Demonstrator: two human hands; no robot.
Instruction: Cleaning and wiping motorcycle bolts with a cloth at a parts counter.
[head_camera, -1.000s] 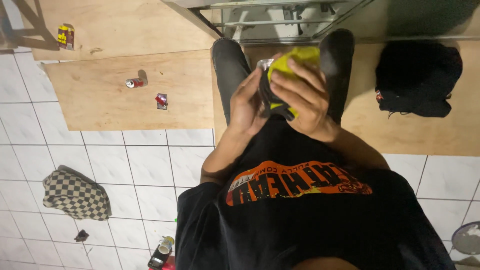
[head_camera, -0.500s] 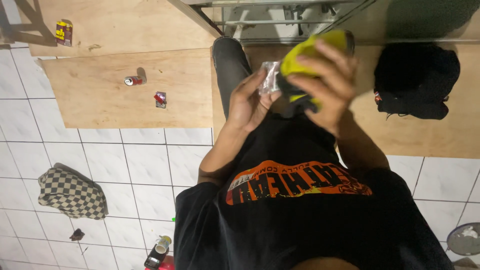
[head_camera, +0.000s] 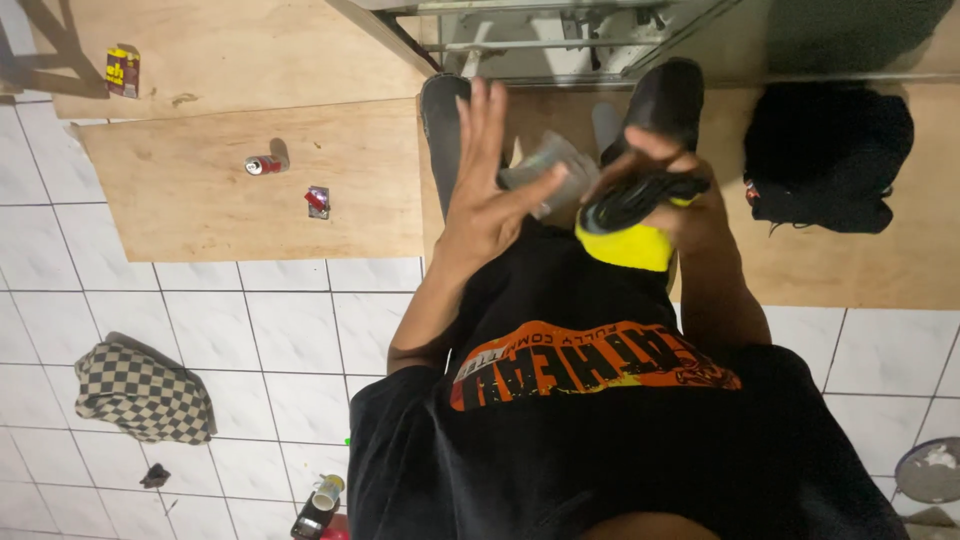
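Yellow-and-black shoe (head_camera: 632, 222) gripped in right hand (head_camera: 668, 190), long axis roughly level, left hand (head_camera: 490, 195) open, fingers spread

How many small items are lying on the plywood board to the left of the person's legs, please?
3: a small can lying on its side, a little red packet just right of it, and a yellow and red box at the far top left. Others may be hidden behind the left hand.

We see a home workroom, an informal one. The white tiled floor (head_camera: 300, 330) carries bare plywood sheets (head_camera: 200, 190), a small can (head_camera: 262, 165), a checkered cloth (head_camera: 140, 390) and a metal frame (head_camera: 540, 40), all scattered loosely.
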